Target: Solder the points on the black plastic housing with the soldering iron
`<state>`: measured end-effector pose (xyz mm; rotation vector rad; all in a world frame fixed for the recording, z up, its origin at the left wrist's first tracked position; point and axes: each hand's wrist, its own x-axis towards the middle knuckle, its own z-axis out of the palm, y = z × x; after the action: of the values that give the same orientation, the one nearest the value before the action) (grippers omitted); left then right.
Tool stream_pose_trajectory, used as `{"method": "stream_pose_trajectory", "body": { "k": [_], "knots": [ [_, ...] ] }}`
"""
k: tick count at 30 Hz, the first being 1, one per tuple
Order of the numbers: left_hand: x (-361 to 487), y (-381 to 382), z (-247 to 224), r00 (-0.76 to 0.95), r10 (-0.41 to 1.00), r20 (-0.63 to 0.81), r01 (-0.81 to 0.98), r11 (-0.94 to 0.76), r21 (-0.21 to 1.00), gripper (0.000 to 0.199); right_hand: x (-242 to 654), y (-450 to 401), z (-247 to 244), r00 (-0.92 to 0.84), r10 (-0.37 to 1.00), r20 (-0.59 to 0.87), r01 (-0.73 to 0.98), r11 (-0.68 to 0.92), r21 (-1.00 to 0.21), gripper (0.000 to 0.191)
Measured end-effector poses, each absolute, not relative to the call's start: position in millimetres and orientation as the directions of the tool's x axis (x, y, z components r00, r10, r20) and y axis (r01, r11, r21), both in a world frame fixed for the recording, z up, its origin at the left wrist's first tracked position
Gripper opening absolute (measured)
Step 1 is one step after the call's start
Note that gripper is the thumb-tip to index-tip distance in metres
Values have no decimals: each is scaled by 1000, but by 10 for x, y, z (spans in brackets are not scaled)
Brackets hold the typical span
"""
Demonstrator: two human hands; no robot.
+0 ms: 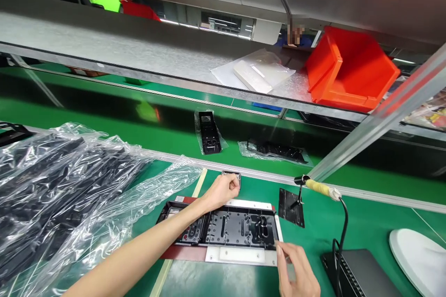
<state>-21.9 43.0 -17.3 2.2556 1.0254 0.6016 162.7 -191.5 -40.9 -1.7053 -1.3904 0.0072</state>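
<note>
A black plastic housing (240, 226) with slots and small holes lies in a fixture with white blocks (240, 255) and red-brown edges. My left hand (223, 191) reaches across the housing to a small dark tray (231, 175) behind it. Its fingers are pinched together over the tray, and whatever they hold is too small to make out. Beside the housing's right front corner is my right hand (296, 267), thumb and index finger close together near the edge. Nothing can be made out clearly between those fingertips.
Plastic-wrapped black parts (69, 195) cover the left side. Two bagged black parts (210, 133) lie behind the rail. At right stand a tool on a black plate (291, 208), a black box (362, 271) and a white disc (418, 260). A red bin (351, 69) sits on the shelf.
</note>
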Motion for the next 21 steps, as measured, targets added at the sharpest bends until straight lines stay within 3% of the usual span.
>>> {"method": "stream_pose_trajectory", "body": {
  "k": [6, 9, 12, 16, 21],
  "knots": [
    [-240, -298, -138, 753, 637, 164, 336, -587, 737, 21, 1845, -1665, -75, 496, 820, 285, 648, -131, -750, 30],
    [-221, -422, -238, 795, 580, 177, 287, -617, 733, 15, 2006, -1462, -57, 626, 758, 184, 471, -180, -864, 39],
    [-195, -425, -318, 804, 561, 198, 259, -629, 733, 9, 2171, -1228, -89, 726, 676, 123, 267, -112, -957, 52],
    [-168, -396, -361, 798, 558, 228, 227, -629, 744, 8, 2333, -953, -102, 814, 554, 173, 195, 20, -981, 69],
    [-172, -407, -389, 796, 550, 251, 196, -628, 754, 8, 2432, -711, 39, 857, 404, 319, 318, 73, -945, 75]
  ]
}}
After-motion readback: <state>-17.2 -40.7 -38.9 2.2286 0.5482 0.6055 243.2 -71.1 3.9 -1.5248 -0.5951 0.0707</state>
